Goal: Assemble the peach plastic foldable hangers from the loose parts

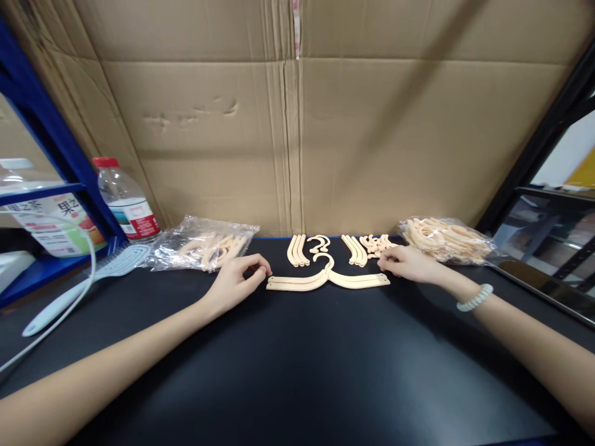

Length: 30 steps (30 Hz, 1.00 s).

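A pale wooden folding hanger (302, 284) lies flat on the black table, its two arms spread sideways and its hook pointing away from me. My left hand (237, 279) rests just beside the hanger's left end, fingers curled and thumb close to the index finger, with nothing seen in them. Just behind the hanger's right end is my right hand (409, 265), its fingers curled together near loose small wooden pieces (377, 243). Behind the hanger lie a left group of curved arm pieces (298, 251), loose hooks (318, 243) and a right group of curved arm pieces (354, 250).
A clear bag of wooden parts (204, 244) lies left, another filled bag (446, 238) right. A hairbrush (111, 266), white cable (90, 260) and red-capped bottle (127, 201) are at far left. Cardboard (372, 142) walls the back; a blue frame and dark shelf flank the table.
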{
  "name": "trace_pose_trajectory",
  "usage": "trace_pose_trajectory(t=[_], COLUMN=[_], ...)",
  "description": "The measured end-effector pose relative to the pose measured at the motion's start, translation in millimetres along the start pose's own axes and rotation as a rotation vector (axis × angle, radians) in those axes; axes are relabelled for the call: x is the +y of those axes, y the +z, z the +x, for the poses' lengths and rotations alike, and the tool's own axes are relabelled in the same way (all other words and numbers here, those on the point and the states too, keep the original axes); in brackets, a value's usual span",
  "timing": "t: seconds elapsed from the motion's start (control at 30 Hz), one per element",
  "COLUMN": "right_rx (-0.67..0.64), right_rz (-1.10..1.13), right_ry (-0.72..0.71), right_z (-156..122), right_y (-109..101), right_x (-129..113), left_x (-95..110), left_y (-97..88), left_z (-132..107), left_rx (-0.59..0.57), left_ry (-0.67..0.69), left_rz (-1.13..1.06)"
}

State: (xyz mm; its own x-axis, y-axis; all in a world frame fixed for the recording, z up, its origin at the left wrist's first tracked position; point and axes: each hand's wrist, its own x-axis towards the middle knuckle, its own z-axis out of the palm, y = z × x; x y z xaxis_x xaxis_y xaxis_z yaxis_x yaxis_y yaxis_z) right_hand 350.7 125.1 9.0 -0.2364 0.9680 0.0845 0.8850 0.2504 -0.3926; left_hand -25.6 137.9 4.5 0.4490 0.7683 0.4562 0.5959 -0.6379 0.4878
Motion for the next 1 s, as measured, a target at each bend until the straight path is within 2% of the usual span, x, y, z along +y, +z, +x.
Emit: trace_pose_trajectory(t=[0.37, 0.63, 0.73, 0.87, 1.0], right_rx=[-0.016, -0.005, 0.041, 0.17, 0.264], right_rz=[0.002, 0.034, 0.06, 0.069, 0.093], right_ry=[0.02, 0.052, 0.023, -0.066, -0.104], right_z=[-0.1, 0.1, 0.7, 0.8, 1.6], right_y=[-1.1, -0.9, -1.2, -2.0, -1.3], right_x=[0.0, 1.2, 1.9, -4.2, -21.0], left_x=[-8.4, -2.1, -0.4, 0.9, 2.1], left_y=[1.2, 0.5, 0.3, 1.4, 3.5], left_z=[0.3, -1.1, -1.8, -2.4, -1.1], left_rx=[0.075, 0.095, 0.135, 0.197, 0.177], left_ry=[0.032, 0.017, 0.008, 0.006, 0.002], left_rz=[0.033, -0.018, -0.033, -0.08, -0.14])
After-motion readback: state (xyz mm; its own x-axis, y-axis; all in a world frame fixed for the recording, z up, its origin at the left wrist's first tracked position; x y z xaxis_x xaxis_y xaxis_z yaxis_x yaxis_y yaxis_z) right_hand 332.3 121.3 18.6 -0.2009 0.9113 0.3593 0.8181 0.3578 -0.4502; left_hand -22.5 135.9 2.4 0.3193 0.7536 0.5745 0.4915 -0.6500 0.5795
